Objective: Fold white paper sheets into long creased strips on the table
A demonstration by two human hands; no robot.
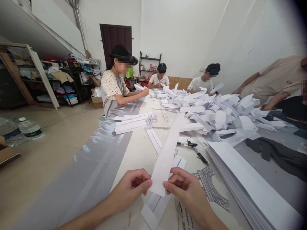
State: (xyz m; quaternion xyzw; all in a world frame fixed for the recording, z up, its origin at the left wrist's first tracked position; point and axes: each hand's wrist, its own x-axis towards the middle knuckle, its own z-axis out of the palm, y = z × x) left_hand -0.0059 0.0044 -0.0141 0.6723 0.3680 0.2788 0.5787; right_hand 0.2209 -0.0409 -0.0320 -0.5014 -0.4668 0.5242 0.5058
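I hold a long white paper strip (168, 153) by its near end, and it slants away from me over the table. My left hand (133, 188) pinches its left edge and my right hand (183, 188) pinches its right edge, both with fingers curled. More flat white strips (155, 204) lie on the table just under my hands.
A tall stack of white sheets (247, 182) lies at my right. A big heap of folded paper pieces (216, 111) covers the table's middle, with two pens (194, 150) near it. Several other people sit or lean along the table. Water bottles (28, 127) stand at far left.
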